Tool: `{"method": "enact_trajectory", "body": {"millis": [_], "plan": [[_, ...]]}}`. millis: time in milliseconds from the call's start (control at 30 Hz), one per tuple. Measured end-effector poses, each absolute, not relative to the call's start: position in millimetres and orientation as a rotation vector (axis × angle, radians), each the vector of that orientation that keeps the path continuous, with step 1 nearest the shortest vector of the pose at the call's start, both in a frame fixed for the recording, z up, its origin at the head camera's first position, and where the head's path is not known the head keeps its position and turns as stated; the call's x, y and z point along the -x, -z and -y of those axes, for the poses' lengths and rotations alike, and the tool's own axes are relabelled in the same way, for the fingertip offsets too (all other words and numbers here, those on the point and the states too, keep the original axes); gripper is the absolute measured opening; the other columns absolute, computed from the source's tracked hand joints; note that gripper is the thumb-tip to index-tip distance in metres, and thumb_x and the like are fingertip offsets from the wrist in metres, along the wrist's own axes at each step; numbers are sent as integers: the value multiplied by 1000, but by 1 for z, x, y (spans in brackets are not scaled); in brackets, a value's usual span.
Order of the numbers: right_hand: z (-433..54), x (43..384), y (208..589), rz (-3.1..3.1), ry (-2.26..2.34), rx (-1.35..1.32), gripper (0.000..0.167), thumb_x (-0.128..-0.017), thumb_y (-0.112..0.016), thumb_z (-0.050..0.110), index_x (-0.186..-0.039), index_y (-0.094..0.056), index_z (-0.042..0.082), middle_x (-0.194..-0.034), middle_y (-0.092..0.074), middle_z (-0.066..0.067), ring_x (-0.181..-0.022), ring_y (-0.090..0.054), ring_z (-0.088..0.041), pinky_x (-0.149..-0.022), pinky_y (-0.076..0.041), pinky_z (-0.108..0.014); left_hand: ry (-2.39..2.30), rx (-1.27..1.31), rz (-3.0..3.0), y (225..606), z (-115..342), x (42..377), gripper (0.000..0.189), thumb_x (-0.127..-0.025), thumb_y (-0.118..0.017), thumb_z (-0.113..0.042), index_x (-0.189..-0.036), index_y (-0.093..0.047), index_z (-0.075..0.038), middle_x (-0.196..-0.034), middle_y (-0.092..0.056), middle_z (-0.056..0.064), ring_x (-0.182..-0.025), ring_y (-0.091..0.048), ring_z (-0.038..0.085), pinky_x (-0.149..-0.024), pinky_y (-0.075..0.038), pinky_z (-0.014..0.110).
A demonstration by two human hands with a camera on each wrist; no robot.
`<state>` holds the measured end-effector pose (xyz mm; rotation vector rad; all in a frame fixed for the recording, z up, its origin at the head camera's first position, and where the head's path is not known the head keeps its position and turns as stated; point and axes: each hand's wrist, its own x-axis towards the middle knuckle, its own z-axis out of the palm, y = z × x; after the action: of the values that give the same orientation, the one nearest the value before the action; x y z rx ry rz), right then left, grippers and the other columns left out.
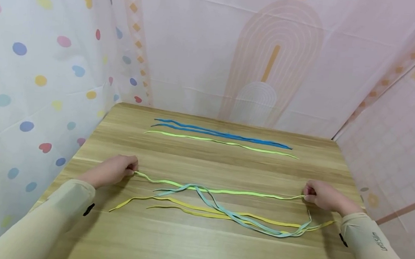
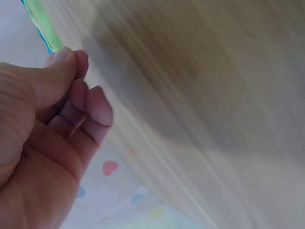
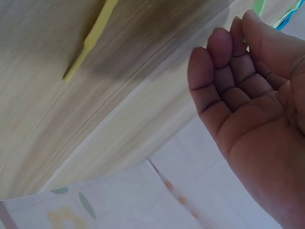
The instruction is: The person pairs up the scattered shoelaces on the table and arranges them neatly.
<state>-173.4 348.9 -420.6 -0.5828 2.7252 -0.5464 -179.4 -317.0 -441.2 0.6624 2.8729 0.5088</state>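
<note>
Lying nearest on the tabletop [image 1: 191, 246] are the yellow laces [image 1: 194, 206], with one tip near the right sleeve [image 1: 367, 235]. The pale blue laces [image 1: 223, 210] lie partly on top of them, in a loose, loopy bunch. One bit of that bunch reaches far enough to cross the lime green lace [image 1: 239, 193], and I can't tell if they touch. It seems wise to watch that spot, because the bunch could get dragged along.

A bit farther away, the lime green lace stretches between the left hand [image 1: 116, 169] and the right hand [image 1: 321, 194]. Each one pinches an end with its thumb and fingers. The lace is nearly straight, but it bends a little by the left hand. A soft pull to both sides should smooth out that bend. Too hard a pull might make an end slip out, so gentle is better. Both hands should move together and stay at the same height.

Past the hands, another green lace [image 1: 221, 141] lies nearly straight. The blue laces [image 1: 225, 134] lie just behind it, close together. Those long lines look like a good guide for keeping the held lace neat.
</note>
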Motion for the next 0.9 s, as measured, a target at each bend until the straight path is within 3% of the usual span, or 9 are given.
{"method": "enact_trajectory", "body": {"millis": [200, 400, 700, 900], "plan": [[-351, 174, 419, -2732, 561, 599, 3, -98, -73, 4, -96, -73, 6, -87, -71, 1, -78, -55, -3, -70, -47, -25, -449, -746, -2948, 443, 321, 179, 11, -95, -74, 2, -98, -80, -6, -97, -79, 7, -92, -75, 27, -85, -62, 48], [-353, 172, 419, -2747, 552, 582, 5, -98, -75, 12, -96, -79, 11, -89, -76, 5, -77, -56, -3, -69, -48, -26, -496, -725, -2980, 441, 323, 178, 7, -95, -80, -13, -89, -79, -12, -87, -76, -3, -80, -69, 13, -76, -59, 40], [-366, 165, 419, -2806, 652, 606, 8, -101, -73, 13, -93, -76, 14, -88, -72, 7, -76, -50, 3, -68, -46, -23, -581, -585, -3011, 433, 331, 176, 6, -95, -81, -19, -94, -84, -13, -91, -80, -1, -81, -71, 14, -75, -60, 38], [-377, 156, 416, -2840, 668, 522, 6, -102, -72, 15, -97, -75, 14, -94, -73, 6, -80, -52, 4, -71, -48, -23, -675, -469, -3010, 430, 337, 171, 5, -98, -78, -18, -98, -83, -16, -87, -75, -6, -75, -58, 9, -67, -49, 27]]}}
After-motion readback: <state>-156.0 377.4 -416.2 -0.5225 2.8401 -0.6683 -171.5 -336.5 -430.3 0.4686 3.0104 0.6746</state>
